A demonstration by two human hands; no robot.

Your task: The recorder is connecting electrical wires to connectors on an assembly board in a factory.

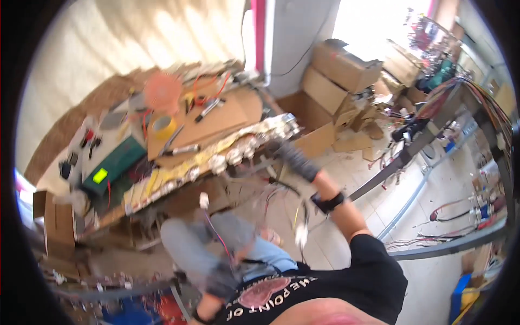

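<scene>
My left hand (221, 279), in a grey glove and blurred, is low in front of my body. It is closed on a thin purple and red wire lead (219, 236) that rises from it to a white plug (203, 200). My right hand (292, 158), in a dark grey glove, reaches out to the right end of the workbench edge. There it is nearest a row of white connectors (234, 156); motion blur hides its fingers. Below it hangs a dark cable (292, 189), with a white connector (301, 235) lower down.
On the bench lie a cardboard sheet (230, 114), yellow tape roll (164, 128), markers (208, 110) and a green box (116, 162). Cardboard boxes (338, 70) stand behind at right. A metal frame (401, 162) strung with wires curves along my right. My knees are below the bench.
</scene>
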